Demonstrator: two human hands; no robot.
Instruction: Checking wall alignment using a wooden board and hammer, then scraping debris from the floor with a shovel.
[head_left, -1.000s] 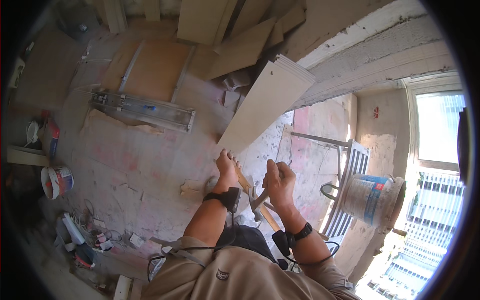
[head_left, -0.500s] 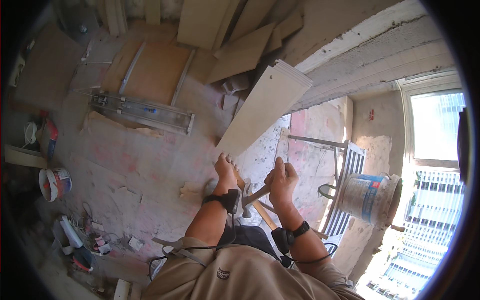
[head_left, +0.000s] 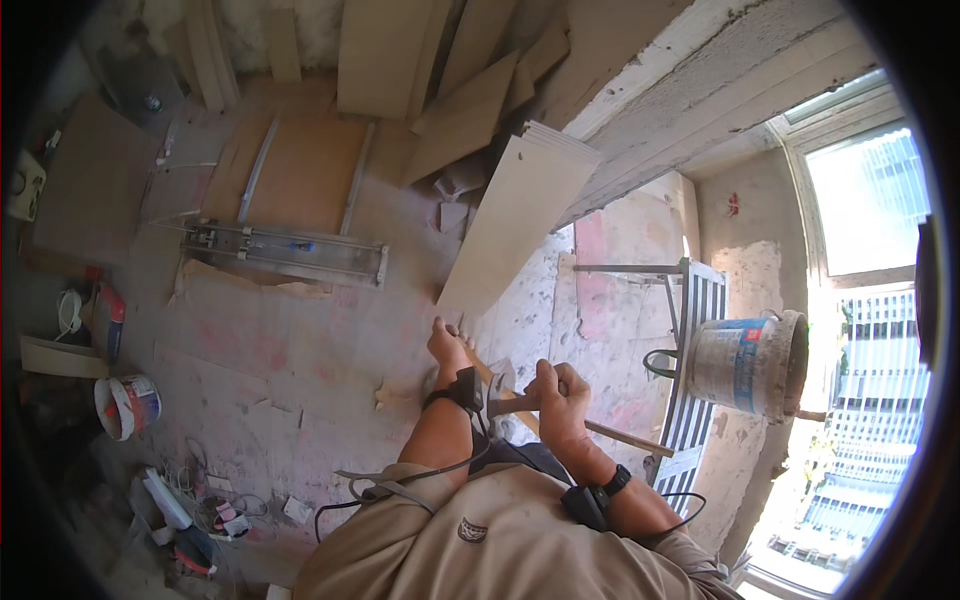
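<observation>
My right hand is closed round the handle of a hammer, its head lying to the left, over a narrow wooden strip. The fingers of my left hand are curled at the upper end of this wooden strip, which slants down to the right toward my body. Just beyond my left hand is the near end of a stack of long, pale boards. My wrist hides part of the strip, and whether my fingertips also touch the boards I cannot tell.
To the right, a slatted metal bench bears a dirty white bucket near a bright window. A tile cutter lies on the floor at far left. Another bucket and tangled cables lie left. Boards lean behind.
My view has shifted a little. My right hand with the hammer has come lower, and the hammer has turned closer to level. My left hand stays by the boards' near end.
</observation>
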